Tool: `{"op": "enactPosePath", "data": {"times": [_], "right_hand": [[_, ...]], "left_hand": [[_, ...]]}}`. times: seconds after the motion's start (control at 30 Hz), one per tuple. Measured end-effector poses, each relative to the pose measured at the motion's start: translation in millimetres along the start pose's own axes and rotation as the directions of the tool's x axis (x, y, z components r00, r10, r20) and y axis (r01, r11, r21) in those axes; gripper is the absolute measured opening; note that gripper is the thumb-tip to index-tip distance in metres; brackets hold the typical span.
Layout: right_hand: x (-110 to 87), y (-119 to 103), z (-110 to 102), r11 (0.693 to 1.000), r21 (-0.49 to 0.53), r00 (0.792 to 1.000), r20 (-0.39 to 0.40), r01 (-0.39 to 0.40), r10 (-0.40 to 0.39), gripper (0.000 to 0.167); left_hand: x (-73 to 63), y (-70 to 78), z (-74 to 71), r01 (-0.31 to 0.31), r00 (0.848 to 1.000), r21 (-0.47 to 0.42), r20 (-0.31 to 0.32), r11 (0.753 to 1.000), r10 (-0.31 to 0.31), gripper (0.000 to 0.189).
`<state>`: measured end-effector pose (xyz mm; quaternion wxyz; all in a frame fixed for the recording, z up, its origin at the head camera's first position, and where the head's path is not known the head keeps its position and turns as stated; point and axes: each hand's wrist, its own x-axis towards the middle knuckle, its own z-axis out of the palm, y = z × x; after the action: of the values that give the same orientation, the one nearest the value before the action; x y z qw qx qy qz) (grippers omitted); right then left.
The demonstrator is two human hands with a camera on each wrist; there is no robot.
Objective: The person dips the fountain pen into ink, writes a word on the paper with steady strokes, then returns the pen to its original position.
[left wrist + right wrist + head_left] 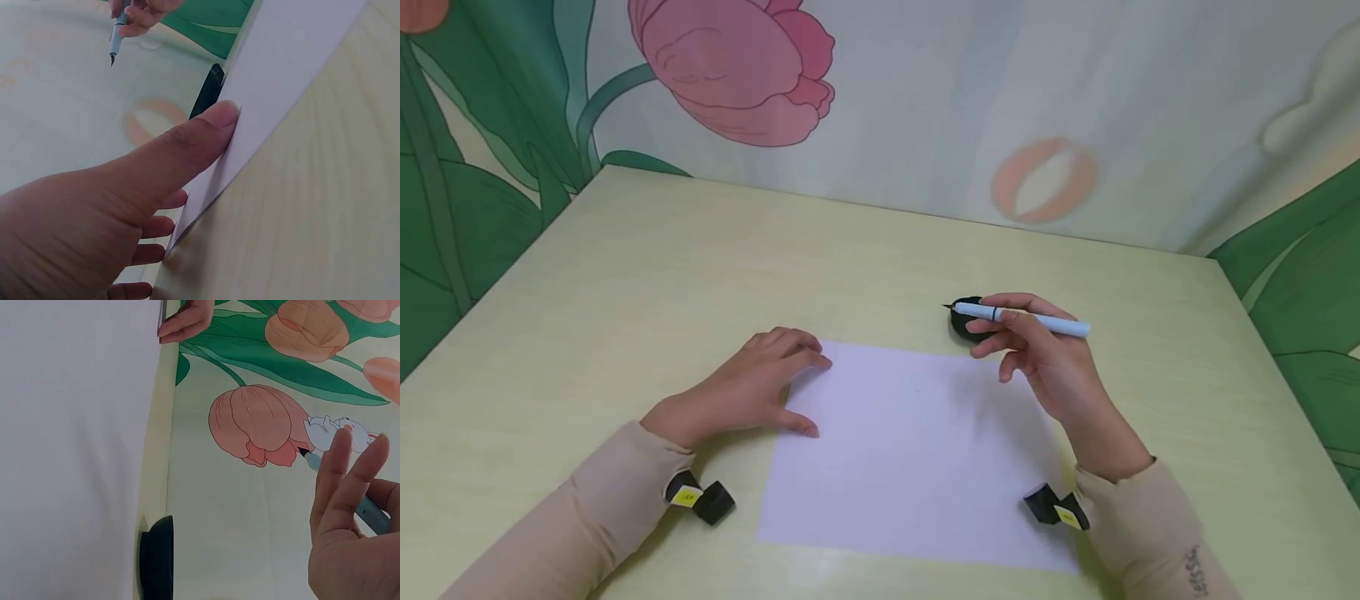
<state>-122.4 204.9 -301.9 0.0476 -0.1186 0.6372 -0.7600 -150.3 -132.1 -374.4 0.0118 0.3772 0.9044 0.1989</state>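
A blank white sheet of paper (917, 467) lies on the table. My left hand (760, 379) rests at its left edge, thumb (222, 114) and fingertips touching the paper with a wide gap between them. Above the far right part of the sheet, my right hand (1037, 350) pinches a light blue pen (1063, 325) between thumb and fingers. The pen is nearly level, its pointed black tip (304, 452) facing left and off the paper. Just beyond the sheet stands a small round black dish (961, 327), partly hidden behind the right hand and pen.
The pale yellow-green table (737, 258) ends at a curtain (910, 108) printed with flowers and leaves. A small black device with a yellow label (686, 497) is at the left cuff, and a similar black device (1042, 504) at the right cuff.
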Motion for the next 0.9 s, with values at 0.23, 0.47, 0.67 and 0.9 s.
{"op": "enactPosePath", "data": {"times": [0.23,0.47,0.67,0.9], "right_hand": [[-9.8,14.0,13.4,0.999,-0.020,0.997,-0.069,-0.042,0.040,0.012],[-13.4,25.1,16.8,0.997,-0.028,0.998,-0.005,-0.069,0.068,0.029],[-12.4,34.0,11.2,0.989,-0.068,0.991,0.031,-0.129,0.131,0.027],[-11.6,40.2,9.6,0.991,-0.016,0.989,-0.071,-0.131,0.129,0.018]], "left_hand": [[3.1,5.1,-0.2,-0.009,1.000,0.003,0.000,1.000,0.009,0.073],[4.1,7.8,-0.9,-0.006,1.000,0.005,0.008,1.000,0.006,0.073],[3.6,8.3,-1.3,-0.001,1.000,-0.005,0.012,1.000,0.001,0.073],[3.7,8.6,-2.6,-0.013,1.000,0.004,0.011,1.000,0.013,0.072]]}}
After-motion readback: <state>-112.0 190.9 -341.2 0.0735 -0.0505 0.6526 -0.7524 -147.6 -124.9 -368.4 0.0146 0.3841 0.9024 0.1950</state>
